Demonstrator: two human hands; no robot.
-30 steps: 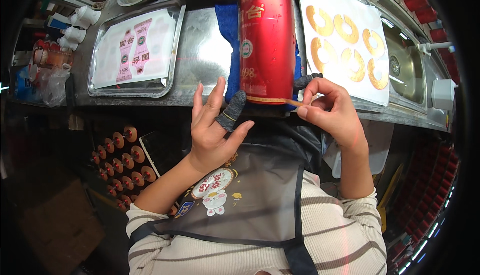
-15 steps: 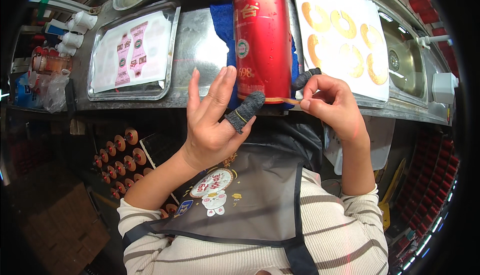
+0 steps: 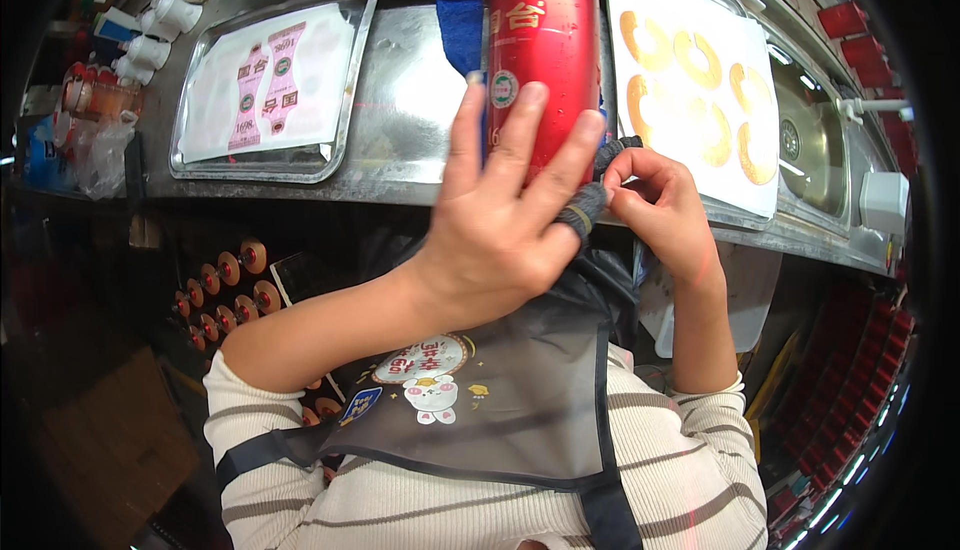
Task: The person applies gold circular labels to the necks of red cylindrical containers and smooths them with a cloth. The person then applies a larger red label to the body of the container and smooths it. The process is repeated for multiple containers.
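A wet red bottle lies on its side with its base toward me. My left hand is spread over the bottle's lower part, fingers stretched out. Its index finger wears a dark knitted finger cover and reaches the base's right edge. Beside that edge, my right hand is closed in a pinch, with another dark finger cover on one finger. The thin gold strip seen earlier between this pinch and the base is now hidden behind my left fingers.
Blue cloth lies under the bottle. At left stands a clear tray holding pink labels. On the right, a white sheet carries several gold C-shaped pieces; beyond is a metal sink. The steel counter's front edge faces me.
My left hand has moved right and up from beside the bottle's base onto its lower part. The right hand keeps its pinch near the base. The whole view has shifted slightly.
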